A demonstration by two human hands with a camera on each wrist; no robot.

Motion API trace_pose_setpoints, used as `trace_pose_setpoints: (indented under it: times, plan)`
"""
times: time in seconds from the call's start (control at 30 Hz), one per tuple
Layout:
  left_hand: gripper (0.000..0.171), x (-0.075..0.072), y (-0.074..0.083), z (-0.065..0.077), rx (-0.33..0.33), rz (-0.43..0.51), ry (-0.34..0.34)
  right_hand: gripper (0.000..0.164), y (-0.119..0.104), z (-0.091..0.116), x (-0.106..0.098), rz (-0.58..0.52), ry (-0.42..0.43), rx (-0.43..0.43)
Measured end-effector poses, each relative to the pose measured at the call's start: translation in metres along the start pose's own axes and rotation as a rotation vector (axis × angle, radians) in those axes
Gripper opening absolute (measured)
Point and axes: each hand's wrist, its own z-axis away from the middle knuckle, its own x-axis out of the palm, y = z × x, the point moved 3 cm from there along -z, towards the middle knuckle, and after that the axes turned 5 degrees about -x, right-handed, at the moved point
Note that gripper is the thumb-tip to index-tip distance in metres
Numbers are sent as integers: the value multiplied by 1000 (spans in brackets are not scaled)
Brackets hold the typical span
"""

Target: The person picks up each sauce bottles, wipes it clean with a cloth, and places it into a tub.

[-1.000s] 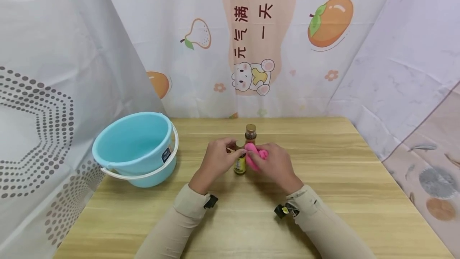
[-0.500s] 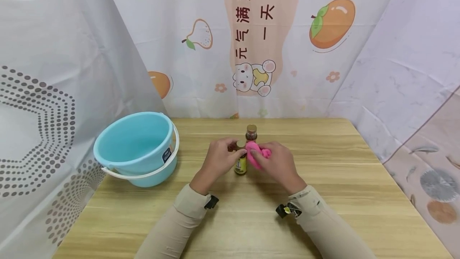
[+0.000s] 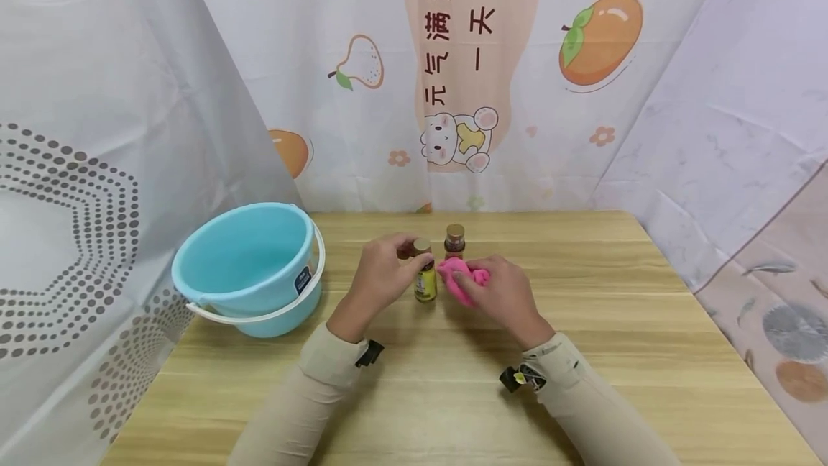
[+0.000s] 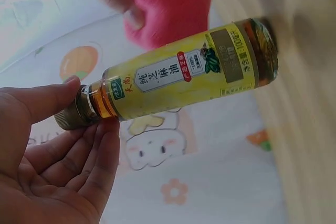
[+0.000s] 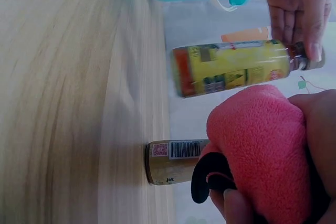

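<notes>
My left hand [image 3: 382, 272] grips a small glass bottle of sesame oil [image 3: 425, 282] by the neck, just under its gold cap. The bottle has a yellow label and stands nearly upright; in the right wrist view its base is off the tabletop. My right hand [image 3: 501, 293] holds a bunched pink plush cloth [image 5: 257, 150] with a black trim, close beside the bottle. Behind the cloth a second bottle [image 3: 455, 241] with a gold cap stands on the table, its lower part hidden in the head view. A barcode on it shows in the right wrist view.
A light blue bucket [image 3: 300, 257] with a white handle stands at the left of the wooden table [image 3: 582, 293]. A printed curtain [image 3: 362, 128] hangs right behind the table's far edge.
My left hand has drawn the sesame oil bottle up and left, away from the cloth. The cloth and right hand stay nearly where they were, and a gap now shows between bottle and cloth.
</notes>
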Motion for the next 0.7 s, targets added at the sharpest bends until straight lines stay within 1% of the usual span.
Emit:
trace_pose_setpoints:
  times: [0.1, 0.23, 0.4, 0.57, 0.7]
  plan:
    - [23, -15, 6, -4, -10, -30, -6, 43, 1, 1, 0, 2, -15, 12]
    - [27, -36, 14, -10, -35, -81, -8, 42, 2, 2, 1, -1, -15, 16]
    - [27, -60, 22, -18, -53, -79, -14, 41, 2, 1, 1, 4, -10, 12]
    - [34, -82, 25, -22, -76, -89, -3, 42, 1, 1, 1, 6, -14, 6]
    - [35, -101, 25, -26, -83, -105, 18, 41, 1, 1, 2, 16, -36, 12]
